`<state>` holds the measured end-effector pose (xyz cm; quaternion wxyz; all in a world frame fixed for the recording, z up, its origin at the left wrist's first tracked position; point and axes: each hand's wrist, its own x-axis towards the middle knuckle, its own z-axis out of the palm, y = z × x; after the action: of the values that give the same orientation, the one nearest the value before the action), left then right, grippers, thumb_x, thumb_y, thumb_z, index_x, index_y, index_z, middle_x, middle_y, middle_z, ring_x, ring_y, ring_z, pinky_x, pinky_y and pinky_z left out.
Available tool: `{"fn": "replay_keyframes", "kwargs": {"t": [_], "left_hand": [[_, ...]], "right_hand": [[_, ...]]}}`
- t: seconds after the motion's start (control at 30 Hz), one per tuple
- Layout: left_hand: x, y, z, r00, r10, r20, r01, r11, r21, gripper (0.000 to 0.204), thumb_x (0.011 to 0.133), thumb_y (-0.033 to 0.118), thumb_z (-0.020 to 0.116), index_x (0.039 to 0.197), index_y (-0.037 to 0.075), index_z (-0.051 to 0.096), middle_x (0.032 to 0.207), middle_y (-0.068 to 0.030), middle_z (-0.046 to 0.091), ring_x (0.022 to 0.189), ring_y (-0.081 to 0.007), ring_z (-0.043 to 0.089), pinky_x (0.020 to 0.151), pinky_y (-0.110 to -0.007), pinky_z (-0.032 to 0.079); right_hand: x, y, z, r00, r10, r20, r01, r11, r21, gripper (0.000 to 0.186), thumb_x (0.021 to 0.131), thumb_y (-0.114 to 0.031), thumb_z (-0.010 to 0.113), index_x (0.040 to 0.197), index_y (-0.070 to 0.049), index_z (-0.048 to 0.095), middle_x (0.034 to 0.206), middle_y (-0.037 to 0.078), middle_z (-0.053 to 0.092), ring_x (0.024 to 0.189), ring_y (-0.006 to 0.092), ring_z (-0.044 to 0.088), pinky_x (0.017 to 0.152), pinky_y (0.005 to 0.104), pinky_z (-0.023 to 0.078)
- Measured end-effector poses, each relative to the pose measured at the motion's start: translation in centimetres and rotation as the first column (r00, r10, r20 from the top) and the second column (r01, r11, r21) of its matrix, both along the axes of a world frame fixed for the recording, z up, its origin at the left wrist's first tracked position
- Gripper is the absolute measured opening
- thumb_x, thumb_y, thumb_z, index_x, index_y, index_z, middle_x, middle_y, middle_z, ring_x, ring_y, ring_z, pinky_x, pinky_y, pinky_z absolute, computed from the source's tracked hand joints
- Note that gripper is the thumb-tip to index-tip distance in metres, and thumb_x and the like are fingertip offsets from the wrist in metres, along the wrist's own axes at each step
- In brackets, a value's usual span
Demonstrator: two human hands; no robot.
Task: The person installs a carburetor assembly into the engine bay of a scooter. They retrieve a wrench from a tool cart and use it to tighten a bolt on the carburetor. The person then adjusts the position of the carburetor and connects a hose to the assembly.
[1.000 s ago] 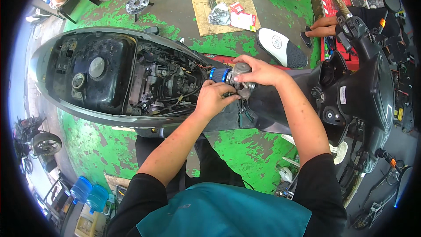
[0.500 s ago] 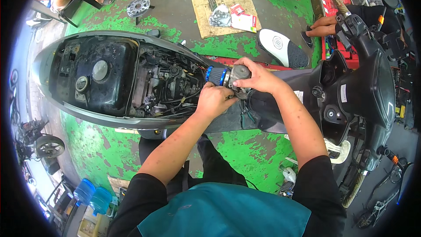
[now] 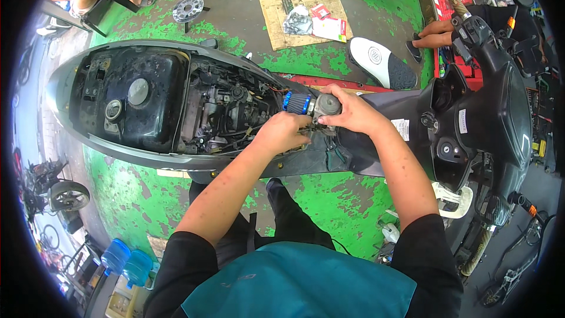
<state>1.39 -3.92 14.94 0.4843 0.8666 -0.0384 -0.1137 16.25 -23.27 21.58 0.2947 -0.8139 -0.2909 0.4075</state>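
My right hand (image 3: 353, 112) is closed around a metal carburetor (image 3: 327, 105), thumb on the near side and fingers on the far side. A blue-rimmed cone air filter (image 3: 296, 102) with dark pleats is fixed to the carburetor's left end. Just below the filter is my left hand (image 3: 283, 131); its thumb and forefinger are apart, with the fingertips beside the carburetor's lower edge. The other left fingers are mostly hidden. Both hands are over the middle of a dark scooter (image 3: 382, 103), next to its uncovered engine bay (image 3: 226, 106). Pliers with green handles (image 3: 336, 156) lie on the scooter body below the carburetor.
A black fuel tank (image 3: 138, 118) fills the scooter's rear. Beyond it are a brake disc (image 3: 188, 8), flattened cardboard (image 3: 271, 0) with plastic packets, and a white-and-black seat (image 3: 382, 62). Two people are at the far edges. Water jugs (image 3: 136, 268) stand lower left.
My left hand has drawn slightly left, and its thumb has parted from the forefinger. The carburetor and filter have shifted a little right and down in my right hand.
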Motion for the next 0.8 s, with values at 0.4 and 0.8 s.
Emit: {"fn": "replay_keyframes", "kwargs": {"t": [0.4,0.8], "left_hand": [[0.2,3.3,0.3,0.975,-0.103,0.196,0.081,0.99,0.118,0.025,0.081,0.023,0.081,0.1,0.008,0.074,0.094,-0.0115,0.074,0.096,-0.0309,0.069,0.102,-0.047,0.047],[-0.1,3.7,-0.2,0.957,-0.27,-0.106,0.289,0.913,0.287,0.022,0.101,0.028,0.064,0.109,0.012,0.076,0.106,-0.007,0.07,0.115,-0.0249,0.061,0.1,-0.047,0.037]], "right_hand": [[0.9,3.1,0.9,0.927,0.267,0.265,-0.23,0.96,-0.161,0.072,0.078,-0.034,0.088,0.138,-0.01,0.054,0.127,0.022,0.07,0.119,0.0438,0.066,0.099,0.0509,0.053],[0.4,4.1,1.4,0.902,0.325,0.285,-0.278,0.941,-0.191,0.073,0.079,-0.032,0.088,0.14,-0.01,0.054,0.137,0.02,0.065,0.124,0.0428,0.064,0.105,0.0496,0.052]]}}
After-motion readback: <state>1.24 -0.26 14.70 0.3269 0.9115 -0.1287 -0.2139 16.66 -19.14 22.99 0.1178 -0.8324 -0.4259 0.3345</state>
